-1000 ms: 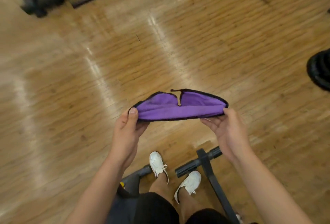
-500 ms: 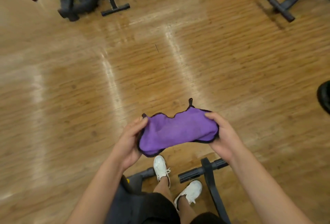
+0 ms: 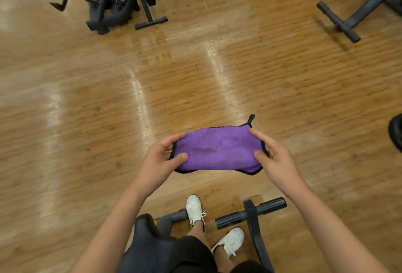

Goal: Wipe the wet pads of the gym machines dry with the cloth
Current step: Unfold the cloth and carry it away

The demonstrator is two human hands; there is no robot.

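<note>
Above the floor (image 3: 108,120), my left hand (image 3: 158,161) and right hand (image 3: 276,159) pinch the cloth (image 3: 217,151) by its ends. Now folded flat, it's ready for wiping.

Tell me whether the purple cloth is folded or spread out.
Folded. The purple cloth is a compact pad held between the left hand and right hand, with layered black hems at its lower right corner.

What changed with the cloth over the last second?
The cloth went from edge-up with its fold gaping to folded flat, broad purple face up, thumbs on top. The view tilted up, showing more of the exercise bike. Unchanged: the left hand and right hand each hold one end above the floor.
</note>
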